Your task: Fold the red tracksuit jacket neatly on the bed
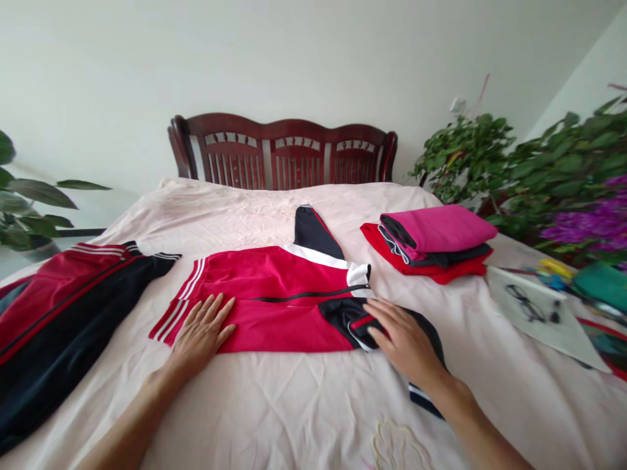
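The red zip jacket [274,307] I'm handling lies flat and sideways in the middle of the bed [294,405]. Its white-striped hem faces the left edge and its white collar the right, with the black zip closed. One navy sleeve [313,235] points toward the bed's head end. The other sleeve [353,316] is folded in at the near right.

Right hand [404,343] lies over the jacket's dark sleeve [343,313], hiding the fabric beneath the palm, and the sleeve's end slips under the wrist. Far left of the left hand [203,329], a red and navy garment [59,307] runs off the picture's edge. Right of the right hand, the glasses [526,303] are too small for detail; the clutter [600,287] beyond them blurs and is cut off.
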A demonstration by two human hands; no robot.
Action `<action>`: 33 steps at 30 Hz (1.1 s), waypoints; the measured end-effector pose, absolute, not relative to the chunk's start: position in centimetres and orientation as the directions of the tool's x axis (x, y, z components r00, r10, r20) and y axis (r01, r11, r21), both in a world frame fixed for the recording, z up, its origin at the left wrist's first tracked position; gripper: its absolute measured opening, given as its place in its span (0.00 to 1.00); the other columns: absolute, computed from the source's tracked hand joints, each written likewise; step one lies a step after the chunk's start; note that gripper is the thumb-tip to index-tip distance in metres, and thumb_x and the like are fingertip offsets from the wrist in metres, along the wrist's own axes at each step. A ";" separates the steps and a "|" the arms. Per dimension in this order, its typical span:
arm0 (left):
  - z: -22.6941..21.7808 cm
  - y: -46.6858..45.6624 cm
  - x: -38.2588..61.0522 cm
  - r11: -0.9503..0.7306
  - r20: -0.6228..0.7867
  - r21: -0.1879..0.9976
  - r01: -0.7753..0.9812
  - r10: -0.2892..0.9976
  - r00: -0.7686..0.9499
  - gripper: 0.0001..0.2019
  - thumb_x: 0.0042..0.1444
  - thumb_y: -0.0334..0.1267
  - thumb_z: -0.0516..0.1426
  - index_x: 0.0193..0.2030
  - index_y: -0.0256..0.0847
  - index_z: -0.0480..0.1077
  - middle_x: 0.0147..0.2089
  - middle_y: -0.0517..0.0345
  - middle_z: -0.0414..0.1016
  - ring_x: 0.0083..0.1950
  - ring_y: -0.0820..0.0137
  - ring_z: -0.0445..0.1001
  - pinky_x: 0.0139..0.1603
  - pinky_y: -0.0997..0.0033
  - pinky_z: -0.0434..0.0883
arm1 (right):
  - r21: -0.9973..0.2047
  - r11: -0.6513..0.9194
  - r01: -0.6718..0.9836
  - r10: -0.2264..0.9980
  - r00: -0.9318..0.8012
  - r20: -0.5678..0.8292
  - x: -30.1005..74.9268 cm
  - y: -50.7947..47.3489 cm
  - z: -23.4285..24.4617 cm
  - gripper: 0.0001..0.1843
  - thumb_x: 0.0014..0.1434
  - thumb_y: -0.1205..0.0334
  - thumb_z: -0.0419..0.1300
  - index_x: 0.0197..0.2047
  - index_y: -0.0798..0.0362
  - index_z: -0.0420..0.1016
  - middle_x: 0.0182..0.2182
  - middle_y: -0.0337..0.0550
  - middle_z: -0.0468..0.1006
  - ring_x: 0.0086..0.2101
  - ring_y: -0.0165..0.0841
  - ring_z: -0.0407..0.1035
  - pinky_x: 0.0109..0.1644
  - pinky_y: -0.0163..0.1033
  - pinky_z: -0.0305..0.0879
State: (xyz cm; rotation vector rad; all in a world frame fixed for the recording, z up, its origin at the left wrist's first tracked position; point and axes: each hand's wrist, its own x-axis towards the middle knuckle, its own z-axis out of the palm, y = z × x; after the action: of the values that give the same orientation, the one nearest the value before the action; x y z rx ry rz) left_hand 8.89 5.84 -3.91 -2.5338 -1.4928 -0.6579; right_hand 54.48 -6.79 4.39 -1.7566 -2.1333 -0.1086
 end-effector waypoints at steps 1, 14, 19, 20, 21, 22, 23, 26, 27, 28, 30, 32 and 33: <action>-4.0 5.8 9.0 -0.495 0.432 0.117 0.861 0.806 0.404 0.30 0.64 0.56 0.51 0.69 0.48 0.63 0.73 0.46 0.60 0.74 0.51 0.56 0.72 0.43 0.54 | -0.171 0.088 0.981 0.924 -0.016 0.383 55.8 -7.9 4.5 0.26 0.66 0.55 0.51 0.65 0.52 0.66 0.65 0.52 0.67 0.65 0.45 0.59 0.67 0.55 0.58; 1.3 0.4 18.1 -0.231 0.176 0.953 0.197 0.949 0.260 0.24 0.62 0.54 0.55 0.61 0.48 0.71 0.59 0.47 0.77 0.63 0.52 0.72 0.65 0.46 0.66 | -0.995 -0.051 -0.087 0.908 0.410 -0.082 55.4 -7.2 11.8 0.17 0.54 0.55 0.59 0.46 0.51 0.77 0.41 0.47 0.84 0.43 0.43 0.78 0.48 0.47 0.74; 2.9 0.6 21.3 0.191 0.066 0.892 -0.409 0.841 0.537 0.33 0.64 0.66 0.38 0.68 0.57 0.62 0.67 0.49 0.70 0.65 0.48 0.70 0.60 0.32 0.67 | -0.967 0.246 -0.073 0.969 0.008 0.246 49.5 -4.4 16.8 0.30 0.60 0.44 0.59 0.60 0.50 0.72 0.55 0.51 0.77 0.53 0.44 0.72 0.54 0.50 0.71; 2.7 1.4 20.6 0.124 0.101 0.915 -0.385 0.851 0.515 0.34 0.63 0.67 0.37 0.68 0.59 0.62 0.67 0.50 0.69 0.65 0.47 0.70 0.59 0.28 0.66 | -0.967 0.253 -0.012 0.967 0.037 0.253 49.4 -4.3 16.0 0.29 0.60 0.44 0.60 0.60 0.50 0.72 0.54 0.51 0.78 0.53 0.43 0.72 0.54 0.50 0.70; 2.2 2.2 19.5 0.025 0.142 0.945 -0.327 0.868 0.476 0.33 0.63 0.68 0.38 0.67 0.60 0.62 0.67 0.51 0.70 0.66 0.46 0.69 0.60 0.25 0.63 | -0.969 0.239 0.066 0.966 0.082 0.244 49.6 -4.3 14.7 0.29 0.61 0.44 0.60 0.60 0.51 0.72 0.53 0.51 0.78 0.52 0.43 0.73 0.55 0.51 0.70; 1.5 3.1 18.1 -0.097 0.193 0.967 -0.236 0.884 0.425 0.32 0.61 0.68 0.42 0.66 0.61 0.65 0.65 0.52 0.72 0.67 0.46 0.67 0.63 0.24 0.59 | -0.965 0.206 0.163 0.967 0.120 0.227 49.8 -4.4 13.0 0.29 0.61 0.44 0.60 0.60 0.51 0.72 0.52 0.52 0.78 0.52 0.43 0.73 0.55 0.51 0.70; 0.8 3.9 16.6 -0.205 0.242 0.969 -0.134 0.893 0.380 0.31 0.59 0.68 0.48 0.64 0.61 0.68 0.62 0.53 0.75 0.69 0.45 0.64 0.67 0.24 0.53 | -0.946 0.169 0.276 0.968 0.134 0.212 50.0 -4.6 11.0 0.29 0.61 0.44 0.59 0.60 0.51 0.72 0.53 0.52 0.78 0.52 0.44 0.72 0.56 0.53 0.69; -1.7 5.7 12.8 -0.385 0.329 0.914 0.129 0.888 0.320 0.29 0.49 0.67 0.60 0.56 0.61 0.75 0.57 0.54 0.79 0.74 0.44 0.54 0.74 0.32 0.36 | -0.720 0.144 0.679 0.967 0.060 0.249 49.8 -5.5 5.5 0.35 0.55 0.52 0.64 0.65 0.48 0.67 0.58 0.51 0.73 0.57 0.48 0.67 0.61 0.58 0.65; -2.5 6.0 12.0 -0.395 0.332 0.904 0.164 0.890 0.312 0.29 0.50 0.66 0.59 0.56 0.61 0.76 0.57 0.54 0.79 0.74 0.45 0.53 0.75 0.34 0.35 | -0.600 0.162 0.783 0.963 0.006 0.268 49.5 -5.8 4.2 0.39 0.52 0.56 0.66 0.67 0.47 0.64 0.60 0.51 0.72 0.59 0.49 0.65 0.62 0.58 0.63; -3.1 6.3 11.5 -0.381 0.319 0.910 0.167 0.897 0.306 0.28 0.53 0.66 0.56 0.57 0.60 0.75 0.59 0.55 0.78 0.73 0.46 0.55 0.75 0.34 0.38 | -0.481 0.188 0.856 0.958 -0.051 0.284 49.1 -6.1 3.1 0.42 0.50 0.60 0.66 0.69 0.46 0.62 0.61 0.51 0.71 0.59 0.50 0.64 0.62 0.59 0.62; -3.8 6.7 11.1 -0.301 0.261 0.948 0.099 0.919 0.296 0.28 0.61 0.64 0.47 0.59 0.58 0.74 0.61 0.56 0.76 0.70 0.49 0.62 0.72 0.33 0.52 | -0.286 0.236 0.929 0.937 -0.139 0.320 48.7 -6.3 1.7 0.45 0.50 0.68 0.63 0.71 0.46 0.58 0.61 0.50 0.71 0.58 0.49 0.65 0.62 0.57 0.64; -3.8 6.8 11.2 -0.177 0.192 0.981 -0.081 0.950 0.248 0.27 0.65 0.60 0.41 0.57 0.56 0.75 0.59 0.56 0.78 0.64 0.52 0.71 0.66 0.36 0.65 | -0.178 0.259 0.949 0.911 -0.178 0.373 48.8 -6.2 1.1 0.42 0.53 0.73 0.57 0.71 0.46 0.58 0.59 0.49 0.72 0.57 0.46 0.67 0.60 0.53 0.66; -3.5 6.7 11.3 -0.102 0.149 0.972 -0.213 0.964 0.219 0.26 0.66 0.57 0.42 0.55 0.54 0.76 0.57 0.56 0.79 0.62 0.54 0.74 0.63 0.39 0.69 | -0.157 0.260 0.953 0.899 -0.179 0.400 49.1 -6.0 0.9 0.40 0.55 0.74 0.55 0.70 0.47 0.58 0.59 0.49 0.73 0.56 0.44 0.68 0.59 0.51 0.68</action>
State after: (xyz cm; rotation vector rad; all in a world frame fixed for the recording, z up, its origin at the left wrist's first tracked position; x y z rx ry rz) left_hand 11.26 6.68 -3.55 -2.8274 -1.8663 -2.7366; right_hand 49.09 -6.02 0.89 -1.6815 -2.1267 -0.1775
